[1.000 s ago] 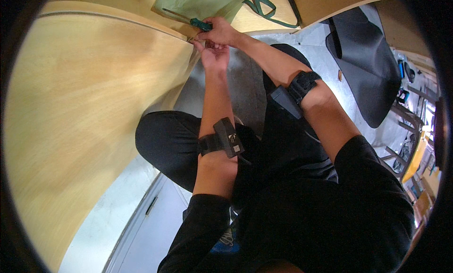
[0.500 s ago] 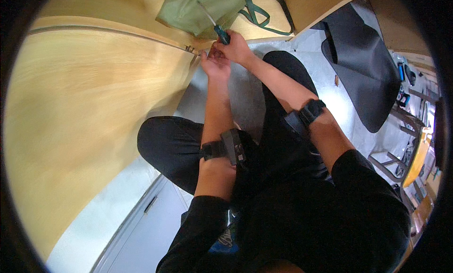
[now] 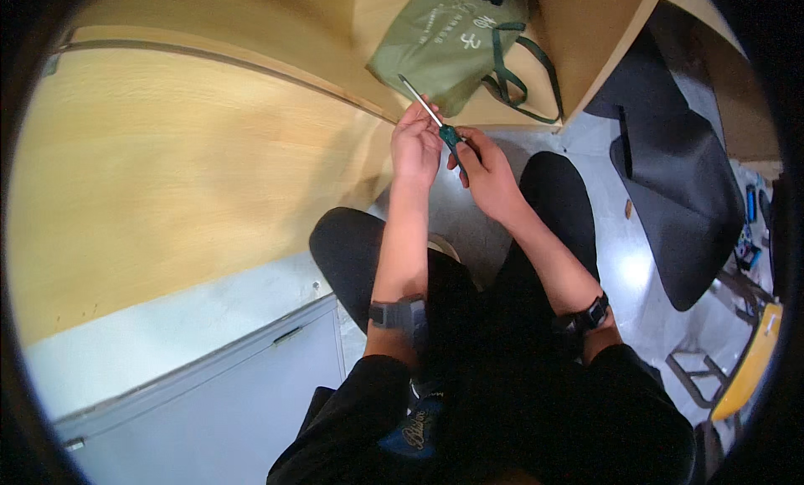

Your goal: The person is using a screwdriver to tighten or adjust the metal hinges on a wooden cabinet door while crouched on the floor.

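My right hand [image 3: 490, 177] is closed around the dark green handle of a screwdriver [image 3: 453, 141]. Its metal shaft points up and left, the tip in front of a green bag. Right beside the shaft is my left hand [image 3: 414, 152], its fingers partly stretched and loosely bent, with nothing visible in them. Some of those fingers pass behind the screwdriver. To the left spreads a pale wooden door panel [image 3: 209, 158], whose upper edge runs close to my left hand. The green bag [image 3: 448, 41] with dark straps lies inside the wooden cabinet [image 3: 578, 33].
A black curved sheet [image 3: 682, 179] lies on the floor [image 3: 615, 259] to the right. Beyond it are a yellow-topped stool [image 3: 749, 363] and some clutter. A grey cabinet front [image 3: 243, 384] is at the lower left. My bent knees flank my forearms.
Both hands have come back from the panel's edge near the hinge, toward my body. The screwdriver moved with my right hand. The view has shifted, showing more of the bag.
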A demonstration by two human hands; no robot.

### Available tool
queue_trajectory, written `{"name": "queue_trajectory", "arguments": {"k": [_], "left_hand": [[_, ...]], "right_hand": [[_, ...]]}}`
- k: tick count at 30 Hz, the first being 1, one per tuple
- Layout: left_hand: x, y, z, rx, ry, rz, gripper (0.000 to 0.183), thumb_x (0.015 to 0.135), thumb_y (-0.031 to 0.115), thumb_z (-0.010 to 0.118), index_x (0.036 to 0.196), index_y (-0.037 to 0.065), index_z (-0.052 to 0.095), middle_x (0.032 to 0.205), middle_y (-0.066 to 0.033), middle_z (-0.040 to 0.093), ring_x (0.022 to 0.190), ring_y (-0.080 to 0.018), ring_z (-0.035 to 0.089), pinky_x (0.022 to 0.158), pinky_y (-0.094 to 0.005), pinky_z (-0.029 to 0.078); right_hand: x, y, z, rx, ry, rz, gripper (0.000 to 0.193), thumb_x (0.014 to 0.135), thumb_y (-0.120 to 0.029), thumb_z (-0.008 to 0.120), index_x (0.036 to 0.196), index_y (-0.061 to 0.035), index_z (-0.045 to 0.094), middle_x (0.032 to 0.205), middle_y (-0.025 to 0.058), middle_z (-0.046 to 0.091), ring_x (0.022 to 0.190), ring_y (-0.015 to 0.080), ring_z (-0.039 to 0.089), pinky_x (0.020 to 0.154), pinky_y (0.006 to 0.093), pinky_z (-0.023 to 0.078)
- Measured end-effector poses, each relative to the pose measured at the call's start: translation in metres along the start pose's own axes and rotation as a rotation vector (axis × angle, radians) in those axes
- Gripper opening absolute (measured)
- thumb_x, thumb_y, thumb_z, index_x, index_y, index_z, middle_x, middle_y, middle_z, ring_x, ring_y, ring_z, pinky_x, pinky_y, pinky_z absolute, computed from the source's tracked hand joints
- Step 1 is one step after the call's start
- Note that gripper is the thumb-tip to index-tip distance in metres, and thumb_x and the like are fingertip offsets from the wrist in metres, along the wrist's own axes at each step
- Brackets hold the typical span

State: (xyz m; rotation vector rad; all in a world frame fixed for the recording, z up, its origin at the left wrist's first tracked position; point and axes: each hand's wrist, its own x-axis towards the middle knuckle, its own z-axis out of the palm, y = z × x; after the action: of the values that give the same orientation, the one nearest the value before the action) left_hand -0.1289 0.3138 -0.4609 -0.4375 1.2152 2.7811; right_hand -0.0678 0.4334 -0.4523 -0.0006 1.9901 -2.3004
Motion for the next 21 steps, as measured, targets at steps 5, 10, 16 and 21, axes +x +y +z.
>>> {"name": "queue_trajectory", "arguments": {"k": [5,10,16,21], "left_hand": [[-0.021,0.053,0.015,-0.035,-0.133,0.027,0.024,0.089,0.017,0.043,0.098,-0.002,0.054,0.079,-0.0066,0.056,0.066,-0.0132,0.050,0.058,-0.0233,0.039],[-0.040,0.047,-0.030,0.167,-0.045,0.087,0.030,0.091,0.030,0.046,0.087,0.002,0.057,0.067,-0.0016,0.055,0.053,-0.0086,0.045,0.047,-0.0206,0.034],[-0.046,0.005,-0.001,0.385,0.047,-0.021,0.031,0.090,0.030,0.048,0.078,0.003,0.057,0.059,0.0000,0.049,0.048,-0.0074,0.041,0.045,-0.0205,0.030],[-0.051,0.021,0.002,0.180,-0.115,-0.111,0.033,0.091,0.031,0.045,0.084,0.001,0.058,0.060,-0.0019,0.051,0.048,-0.0077,0.040,0.045,-0.0205,0.030]], "right_hand": [[-0.009,-0.039,0.017,-0.043,0.012,-0.159,0.022,0.084,-0.010,0.051,0.103,0.0015,0.053,0.070,0.0100,0.059,0.065,0.0157,0.056,0.063,0.0282,0.044],[-0.031,-0.027,0.039,0.026,-0.104,-0.029,0.023,0.087,-0.012,0.049,0.106,0.0006,0.051,0.072,0.0060,0.058,0.066,0.0120,0.055,0.062,0.0262,0.044],[-0.055,0.004,0.036,0.218,-0.010,0.258,0.022,0.091,-0.019,0.042,0.104,-0.0019,0.048,0.069,0.0033,0.054,0.047,0.0053,0.041,0.041,0.0201,0.032],[-0.062,-0.026,0.033,0.119,0.109,0.306,0.020,0.091,-0.018,0.044,0.097,-0.0015,0.054,0.063,0.0020,0.052,0.043,0.0050,0.040,0.039,0.0195,0.031]]}}
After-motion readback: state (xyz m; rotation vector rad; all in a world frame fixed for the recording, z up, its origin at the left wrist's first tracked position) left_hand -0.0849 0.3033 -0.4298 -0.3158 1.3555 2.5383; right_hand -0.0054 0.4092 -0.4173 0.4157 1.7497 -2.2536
